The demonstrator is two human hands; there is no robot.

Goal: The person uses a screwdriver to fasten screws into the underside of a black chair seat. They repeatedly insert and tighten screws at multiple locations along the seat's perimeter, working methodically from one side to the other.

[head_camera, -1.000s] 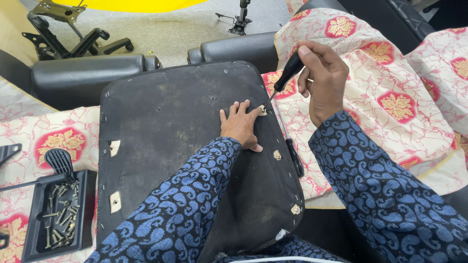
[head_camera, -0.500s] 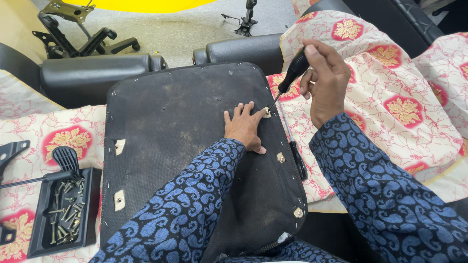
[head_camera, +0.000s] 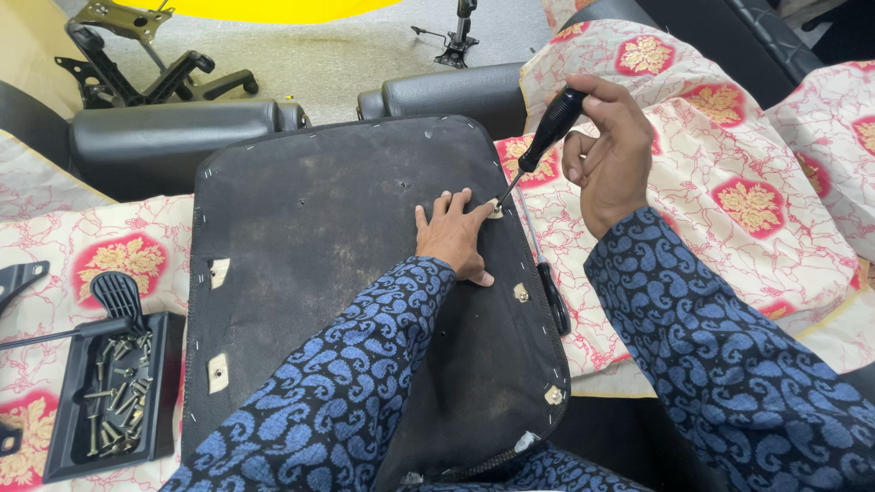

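A black chair seat base (head_camera: 337, 237) lies upside down across the work surface, stapled fabric around its rim. My left hand (head_camera: 451, 237) rests flat on it near its right edge, fingers beside a small mounting hole (head_camera: 495, 210). My right hand (head_camera: 609, 150) grips the black handle of a screwdriver (head_camera: 538, 150), whose tip points down into that hole. Two more pale mounting patches (head_camera: 520, 292) sit along the same edge, with others (head_camera: 219, 271) on the left.
A black tray of several screws (head_camera: 114, 394) sits at the lower left, a black lever (head_camera: 117, 296) above it. Floral cloth (head_camera: 729, 182) covers the surface. Black armrest pads (head_camera: 173, 128) lie behind the seat, and chair mechanism parts (head_camera: 137, 55) lie on the floor.
My right hand has brought the screwdriver down and left, so its tip now meets the hole by my left fingers. My left hand stays in place.
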